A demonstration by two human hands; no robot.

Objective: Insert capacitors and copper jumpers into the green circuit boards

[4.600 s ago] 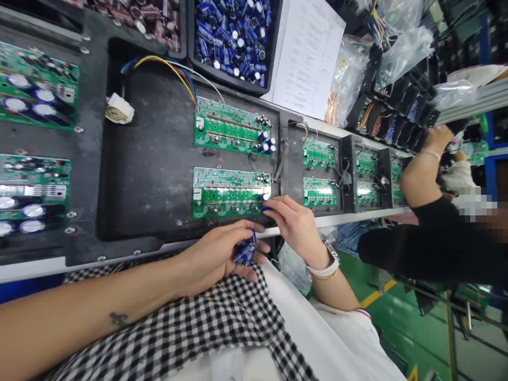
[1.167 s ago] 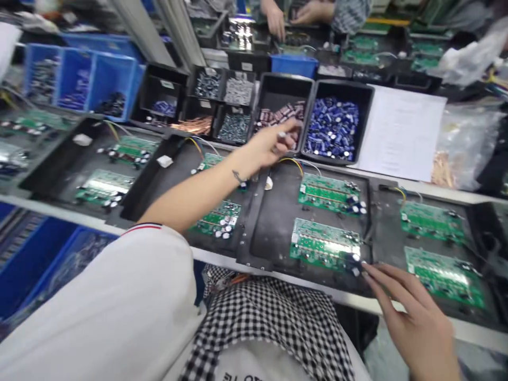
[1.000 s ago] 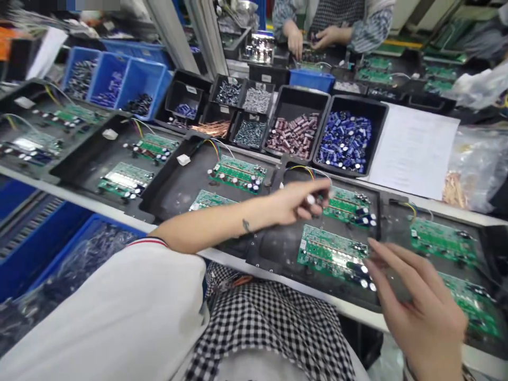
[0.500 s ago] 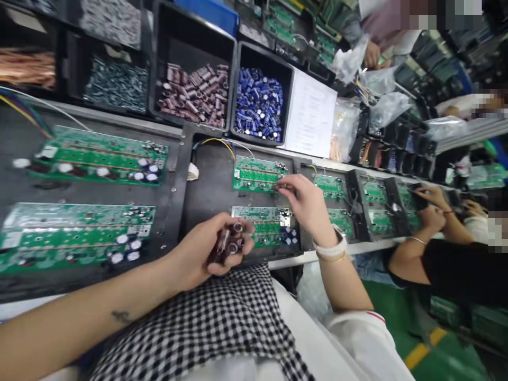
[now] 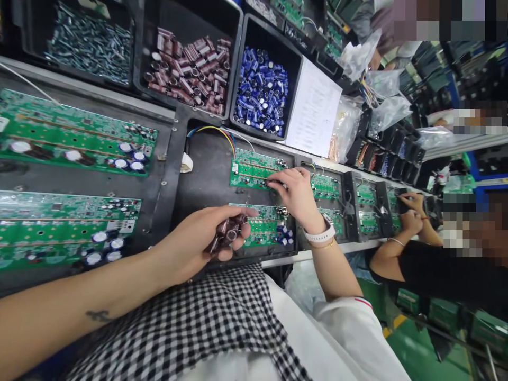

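Note:
My left hand (image 5: 198,238) is cupped around several brown capacitors (image 5: 228,233), in front of the lower green circuit board (image 5: 262,225). Blue capacitors (image 5: 284,235) stand at that board's right end. Over the right part of the upper circuit board (image 5: 254,164), my right hand (image 5: 293,196) is closed in a pinch, fingertips down at the board's near edge. The brown capacitor between these fingers is mostly hidden by them. Both boards lie in a black tray (image 5: 202,182).
Behind the tray stand a bin of brown capacitors (image 5: 190,69), a bin of blue capacitors (image 5: 262,90) and a bin of metal pins (image 5: 91,42). A paper sheet (image 5: 313,106) lies beside them. More boards (image 5: 75,132) fill the left tray. A co-worker's hands (image 5: 413,211) are farther right.
My right hand has shifted slightly left along the upper board, and the brown capacitor in its fingers has become harder to see. My left hand still holds its capacitors. The camera view has shifted.

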